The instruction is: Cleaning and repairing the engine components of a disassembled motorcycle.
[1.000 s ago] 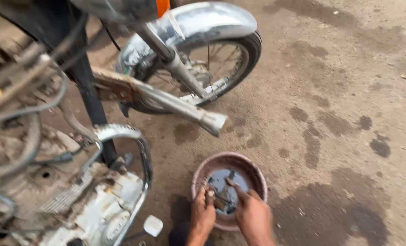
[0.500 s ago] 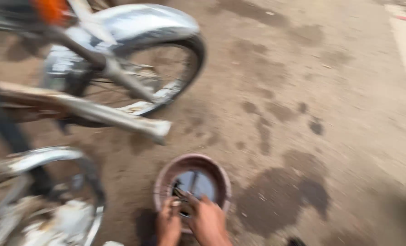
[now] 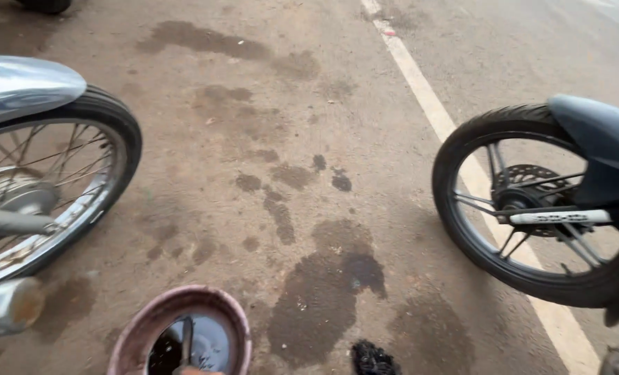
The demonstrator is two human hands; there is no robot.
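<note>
A stained concrete floor (image 3: 289,139) fills most of the frame, with dark oily patches at the centre and a white painted line (image 3: 427,104) running from the top middle to the lower right. At the left edge stands a spoked motorcycle wheel (image 3: 66,187) under a chrome mudguard (image 3: 18,83), with a silver exhaust end (image 3: 7,305) just below it. At the right stands a second wheel (image 3: 525,201) with a black mudguard (image 3: 601,139). At the bottom centre-left sits a round reddish bowl (image 3: 177,312) of dark liquid, a thin tool (image 3: 186,340) lying in it. Only a sliver of a hand (image 3: 195,371) shows at the bottom edge, touching the bowl's contents; its fingers cannot be told. A small black rag (image 3: 373,357) lies right of the bowl.
</note>
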